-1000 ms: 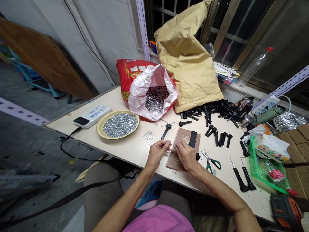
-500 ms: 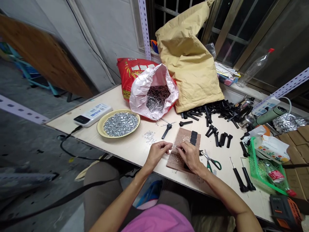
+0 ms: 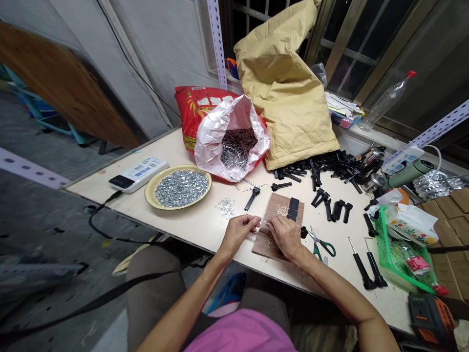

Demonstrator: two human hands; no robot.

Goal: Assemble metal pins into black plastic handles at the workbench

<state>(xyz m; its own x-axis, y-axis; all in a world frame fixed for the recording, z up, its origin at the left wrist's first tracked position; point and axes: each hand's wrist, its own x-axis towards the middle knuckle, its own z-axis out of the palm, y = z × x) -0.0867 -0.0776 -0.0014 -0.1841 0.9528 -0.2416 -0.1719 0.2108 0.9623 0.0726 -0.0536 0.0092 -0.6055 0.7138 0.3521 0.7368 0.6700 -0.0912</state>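
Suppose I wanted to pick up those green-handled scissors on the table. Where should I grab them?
Probably by the green handle loops, coming from the near right. The scissors lie flat beside the right hand, with the loops toward the person and the blades pointing away, so fingers would stay off the blades.

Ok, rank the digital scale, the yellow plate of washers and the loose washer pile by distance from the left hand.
1. Loose washer pile, just beyond the left hand, which pinches a thin metal pin.
2. Yellow plate of washers, farther left.
3. Digital scale, farthest, left of the plate.
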